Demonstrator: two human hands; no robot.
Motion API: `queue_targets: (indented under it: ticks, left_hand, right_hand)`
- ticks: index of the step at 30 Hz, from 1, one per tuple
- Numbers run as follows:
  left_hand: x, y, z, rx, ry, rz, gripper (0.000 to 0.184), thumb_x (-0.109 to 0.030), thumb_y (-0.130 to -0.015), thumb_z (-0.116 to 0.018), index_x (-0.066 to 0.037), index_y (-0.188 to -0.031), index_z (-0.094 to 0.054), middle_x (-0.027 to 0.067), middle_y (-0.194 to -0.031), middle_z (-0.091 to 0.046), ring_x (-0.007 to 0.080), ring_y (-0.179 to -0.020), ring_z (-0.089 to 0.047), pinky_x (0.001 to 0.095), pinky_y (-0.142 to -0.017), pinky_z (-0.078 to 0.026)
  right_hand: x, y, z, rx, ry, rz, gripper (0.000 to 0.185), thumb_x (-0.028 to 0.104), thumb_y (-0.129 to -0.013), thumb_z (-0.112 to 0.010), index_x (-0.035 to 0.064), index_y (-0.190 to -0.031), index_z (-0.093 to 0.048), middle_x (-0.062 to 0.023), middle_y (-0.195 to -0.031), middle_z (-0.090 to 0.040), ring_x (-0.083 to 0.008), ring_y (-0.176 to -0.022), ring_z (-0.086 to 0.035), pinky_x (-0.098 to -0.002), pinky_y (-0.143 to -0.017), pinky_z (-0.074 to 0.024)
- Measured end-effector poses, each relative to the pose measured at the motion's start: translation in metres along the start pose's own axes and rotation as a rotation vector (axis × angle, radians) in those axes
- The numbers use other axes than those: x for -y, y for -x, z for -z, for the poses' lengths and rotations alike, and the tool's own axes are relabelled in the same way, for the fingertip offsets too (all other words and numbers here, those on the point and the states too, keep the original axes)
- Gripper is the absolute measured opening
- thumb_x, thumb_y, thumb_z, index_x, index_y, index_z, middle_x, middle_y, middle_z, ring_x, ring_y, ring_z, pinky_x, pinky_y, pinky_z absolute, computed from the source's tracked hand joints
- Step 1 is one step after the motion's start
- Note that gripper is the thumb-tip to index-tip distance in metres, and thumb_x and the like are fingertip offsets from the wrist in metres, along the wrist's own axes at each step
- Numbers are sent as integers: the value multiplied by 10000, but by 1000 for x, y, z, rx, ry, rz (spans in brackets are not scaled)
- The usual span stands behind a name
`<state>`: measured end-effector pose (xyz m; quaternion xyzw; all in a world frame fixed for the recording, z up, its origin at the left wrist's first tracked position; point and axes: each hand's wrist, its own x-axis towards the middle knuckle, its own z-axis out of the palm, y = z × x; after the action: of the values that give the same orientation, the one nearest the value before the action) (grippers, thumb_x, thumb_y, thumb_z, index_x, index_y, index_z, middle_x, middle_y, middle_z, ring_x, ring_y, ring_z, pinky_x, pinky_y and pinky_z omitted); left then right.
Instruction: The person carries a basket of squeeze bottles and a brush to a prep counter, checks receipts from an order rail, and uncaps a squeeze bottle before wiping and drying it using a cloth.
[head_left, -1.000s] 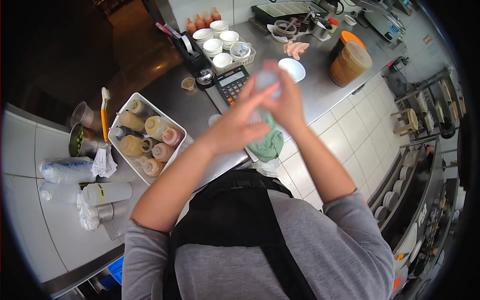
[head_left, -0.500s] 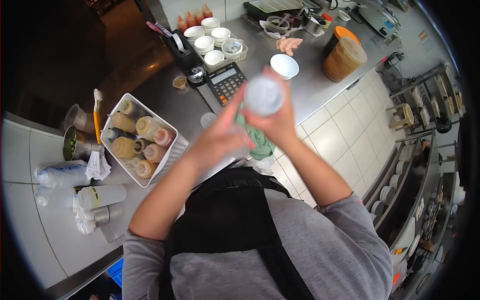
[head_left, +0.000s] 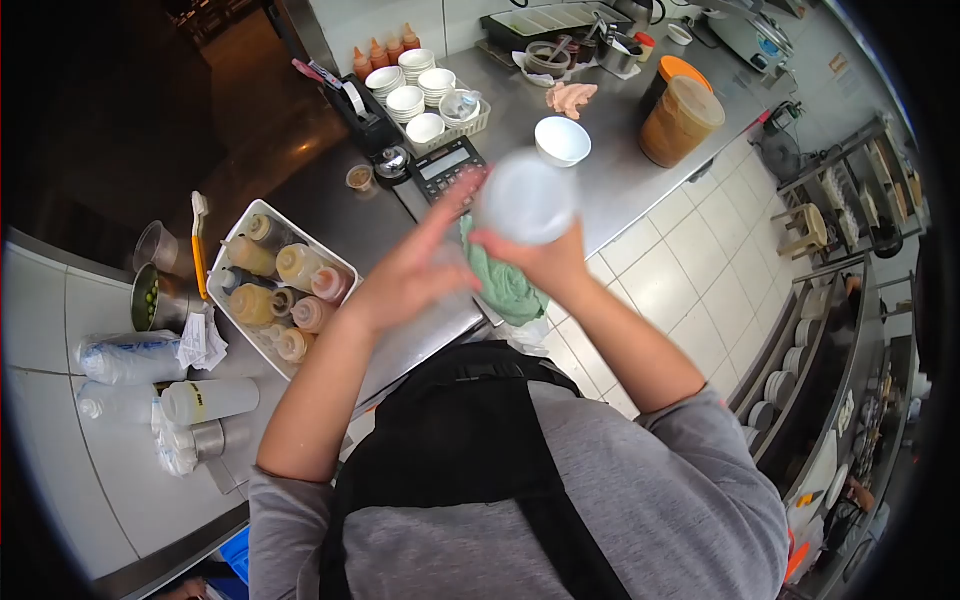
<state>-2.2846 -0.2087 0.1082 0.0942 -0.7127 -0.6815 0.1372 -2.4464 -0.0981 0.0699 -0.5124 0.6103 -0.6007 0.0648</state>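
My right hand point(head_left: 548, 258) is wrapped round a translucent, whitish plastic cup point(head_left: 528, 198), which is smeared by motion. I look down onto its round end, and what is inside cannot be made out. To its left, my left hand point(head_left: 415, 275) is held with fingers spread and apart from the cup. A green cloth point(head_left: 507, 287) lies at the counter's edge below the hands. Partly covered by my left fingertips is a black calculator point(head_left: 447, 165). A white bowl point(head_left: 562, 142) stands just beyond the cup.
On my left is a white basket point(head_left: 352, 283) of squeeze bottles. Stacked white bowls point(head_left: 405, 103) fill a tray at the back, near a bell point(head_left: 392, 162). A brown-filled tub point(head_left: 682, 122) stands at the counter's right edge. A toothbrush point(head_left: 199, 240) leans by a metal pot point(head_left: 152, 297).
The cup has shifted slightly and is still blurred in my right hand. My left hand has drawn a little away from it, with its fingers opened wider.
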Motion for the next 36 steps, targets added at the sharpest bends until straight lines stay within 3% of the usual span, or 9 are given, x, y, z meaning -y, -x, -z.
queue_targets:
  ticks: [4,7,10,14,17,21,30,34,36]
  left_hand:
    - [-95,4,-15,212,104,-290,1045,-324,-701,-693,-6,-1474,-66,205,-1526,-112,196,-750,-635,316,-765,-499]
    - [-107,13,-12,18,19,-418,1072,-349,-686,-700,2,-1472,-61,213,-1525,-104,188,-729,-632,310,-725,-509]
    - [-58,8,18,-165,121,-260,999,-241,-694,-664,-38,-1483,-86,165,-1539,-99,164,-756,-633,300,-733,-509]
    - [17,-10,25,-71,-270,120,915,-106,-709,-596,-103,-1493,-125,80,-1553,-111,145,-832,-626,303,-750,-512]
    - [-29,-20,17,-10,-467,-290,880,-101,-721,-577,-111,-1491,-150,65,-1552,-120,128,-815,-610,303,-767,-508]
    - [-63,-13,14,44,-414,-322,881,-173,-719,-594,-93,-1483,-165,83,-1551,-104,131,-734,-577,310,-788,-502]
    - [-19,9,-15,120,-695,-225,820,-45,-652,-590,-148,-1423,-332,97,-1535,-160,272,-1304,-387,357,-872,-469]
    - [-15,3,6,14,-518,-415,818,-22,-655,-586,-124,-1421,-315,120,-1514,-213,297,-1271,-434,395,-870,-471]
    - [-18,8,17,-136,-304,-555,822,-16,-663,-579,-98,-1429,-292,126,-1513,-211,293,-1269,-435,402,-871,-468]
  right_hand:
    - [86,-43,52,45,-258,518,875,279,-594,-877,54,-1288,-394,-164,-1222,-511,-262,-1114,-542,-373,-917,-478]
    - [18,10,17,-123,-225,431,909,226,-548,-900,72,-1264,-361,-158,-1267,-481,-254,-1112,-539,-371,-920,-470]
    - [-86,79,-13,214,117,-361,862,192,-613,-862,21,-1297,-365,-129,-1186,-539,-261,-1091,-554,-394,-933,-445]
    - [-49,9,-30,34,-278,-112,775,90,-630,-824,23,-1221,-326,-140,-1139,-532,-219,-1041,-567,-341,-892,-464]
    - [1,-56,-3,56,-317,-112,653,-23,-673,-732,42,-1137,-276,-138,-1089,-508,-189,-986,-571,-309,-846,-480]
    - [34,-58,22,100,-349,-89,739,-30,-678,-708,60,-1228,-223,-153,-1184,-485,-201,-1031,-564,-312,-852,-481]
    - [23,-25,16,231,-1146,-758,628,455,-889,-581,39,-1286,-327,-137,-1262,-477,-253,-1112,-532,-403,-977,-416]
    - [35,-37,28,-8,-399,-25,670,168,-815,-719,2,-1317,-308,-132,-1245,-482,-190,-1115,-505,-346,-939,-417]
    - [50,-28,39,12,-452,23,797,239,-744,-788,20,-1347,-315,-139,-1288,-465,-230,-1196,-459,-387,-985,-385]
